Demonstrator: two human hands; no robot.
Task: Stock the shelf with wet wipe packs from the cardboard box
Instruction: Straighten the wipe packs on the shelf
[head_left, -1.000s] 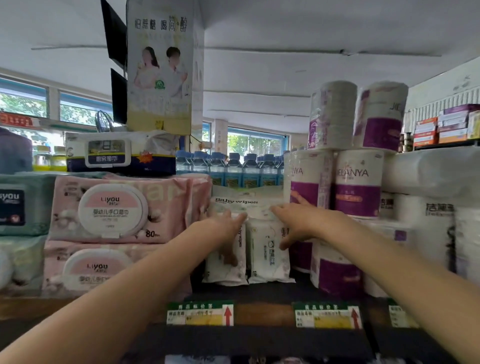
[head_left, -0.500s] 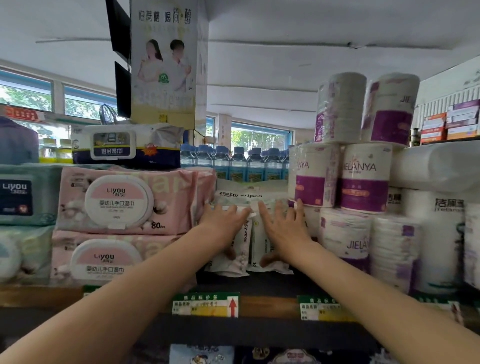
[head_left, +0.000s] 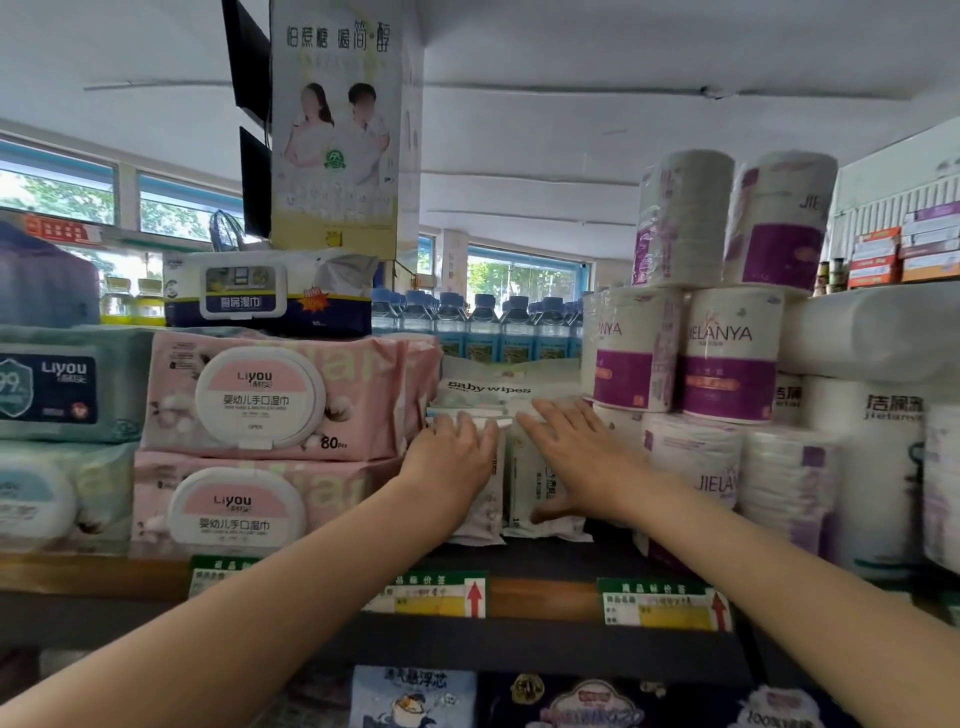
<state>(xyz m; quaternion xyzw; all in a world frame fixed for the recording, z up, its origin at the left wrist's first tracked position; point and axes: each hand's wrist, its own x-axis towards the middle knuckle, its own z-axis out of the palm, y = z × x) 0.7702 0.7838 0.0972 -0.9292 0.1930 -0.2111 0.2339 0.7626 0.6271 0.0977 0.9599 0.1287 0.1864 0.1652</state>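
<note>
Small white wet wipe packs (head_left: 540, 493) stand upright on the dark shelf (head_left: 550, 564), with a flat "Baby wipes" pack (head_left: 493, 389) lying on top of them. My left hand (head_left: 457, 447) presses flat against the left upright pack, fingers straight. My right hand (head_left: 576, 452) lies with spread fingers against the right upright pack. Neither hand grips anything. The cardboard box is out of view.
Pink Liyou wipe packs (head_left: 280, 400) are stacked at the left of the gap, teal packs (head_left: 62, 384) further left. Purple-and-white tissue rolls (head_left: 727, 358) crowd the right. Water bottles (head_left: 493, 322) stand behind. Price tags (head_left: 436, 597) line the shelf edge.
My right hand has slid left from the tissue rolls onto the small packs. My left hand stays on the left pack. The view has moved closer to the shelf.
</note>
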